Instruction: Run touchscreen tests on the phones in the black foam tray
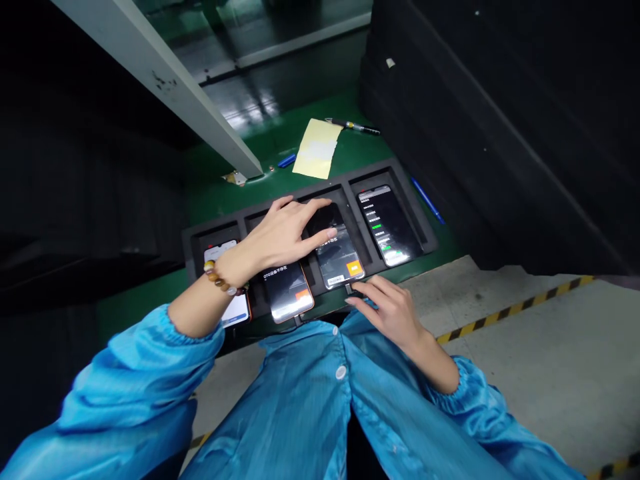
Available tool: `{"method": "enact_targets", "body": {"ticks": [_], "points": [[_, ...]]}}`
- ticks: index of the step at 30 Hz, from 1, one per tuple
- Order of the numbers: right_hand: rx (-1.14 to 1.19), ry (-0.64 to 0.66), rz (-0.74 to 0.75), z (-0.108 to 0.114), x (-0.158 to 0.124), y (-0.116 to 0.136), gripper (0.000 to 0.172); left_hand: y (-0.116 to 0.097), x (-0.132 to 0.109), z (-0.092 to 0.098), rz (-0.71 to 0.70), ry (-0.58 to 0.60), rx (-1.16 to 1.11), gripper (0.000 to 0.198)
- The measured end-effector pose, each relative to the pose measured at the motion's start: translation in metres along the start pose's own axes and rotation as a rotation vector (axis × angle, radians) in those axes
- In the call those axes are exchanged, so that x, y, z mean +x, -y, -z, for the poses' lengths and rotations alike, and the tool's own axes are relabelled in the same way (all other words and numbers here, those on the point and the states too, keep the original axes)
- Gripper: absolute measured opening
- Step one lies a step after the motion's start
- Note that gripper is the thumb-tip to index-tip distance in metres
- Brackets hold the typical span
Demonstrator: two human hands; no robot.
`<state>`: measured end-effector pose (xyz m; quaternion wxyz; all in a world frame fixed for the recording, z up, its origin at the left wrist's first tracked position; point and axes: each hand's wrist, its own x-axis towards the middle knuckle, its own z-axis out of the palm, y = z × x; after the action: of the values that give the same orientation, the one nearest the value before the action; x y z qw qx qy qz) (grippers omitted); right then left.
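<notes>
Several phones lie in compartments of a black foam tray point(345, 190). My left hand point(290, 233) reaches across it, fingers spread, with thumb and forefinger resting on a phone point(340, 260) that shows an orange button. At that phone's lower edge, my right hand point(385, 307) pinches a small cable plug point(349, 289), mostly hidden by the fingers. Left of it is another phone point(287, 297) with a similar screen and a cable at its bottom. Partly behind my left wrist lies a phone with a pale screen point(237, 310). The rightmost phone point(387, 227) displays a list with green entries.
Beyond the tray on the green table point(270, 143) are a yellow paper note point(315, 150), a black pen point(355, 126) and a blue cap point(287, 161). A blue pen point(427, 200) lies to the right. A grey post point(200, 110) and dark stacks point(500, 133) flank the table.
</notes>
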<state>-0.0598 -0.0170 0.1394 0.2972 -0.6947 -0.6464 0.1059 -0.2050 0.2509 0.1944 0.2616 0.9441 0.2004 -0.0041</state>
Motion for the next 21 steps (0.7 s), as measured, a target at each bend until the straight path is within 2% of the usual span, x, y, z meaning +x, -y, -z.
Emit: {"method": "enact_targets", "body": {"ticks": [4, 7, 10, 12, 14, 16, 19, 21], "points": [[0.01, -0.039, 0.007, 0.005, 0.002, 0.002, 0.019, 0.003, 0.0, 0.0, 0.009, 0.019, -0.025, 0.075], [-0.026, -0.142, 0.013, 0.017, 0.003, 0.001, 0.021, 0.004, -0.001, 0.001, 0.005, 0.038, -0.04, 0.075], [-0.105, -0.316, 0.039, 0.037, 0.015, -0.017, 0.033, 0.007, -0.009, 0.006, -0.009, 0.039, -0.047, 0.072], [-0.155, -0.303, 0.039, 0.052, 0.03, -0.037, 0.045, 0.012, -0.022, 0.013, 0.009, -0.002, -0.046, 0.068], [-0.165, -0.159, 0.051, 0.063, 0.044, -0.059, 0.054, 0.02, -0.044, 0.022, 0.06, -0.088, -0.048, 0.065], [-0.125, -0.052, 0.083, 0.07, 0.053, -0.077, 0.055, 0.032, -0.073, 0.028, 0.141, -0.209, -0.061, 0.064], [-0.02, -0.062, 0.151, 0.075, 0.052, -0.093, 0.05, 0.053, -0.127, 0.022, 0.313, -0.435, -0.099, 0.065], [0.04, -0.112, 0.177, 0.077, 0.052, -0.097, 0.05, 0.066, -0.162, 0.007, 0.468, -0.592, -0.209, 0.067]]}}
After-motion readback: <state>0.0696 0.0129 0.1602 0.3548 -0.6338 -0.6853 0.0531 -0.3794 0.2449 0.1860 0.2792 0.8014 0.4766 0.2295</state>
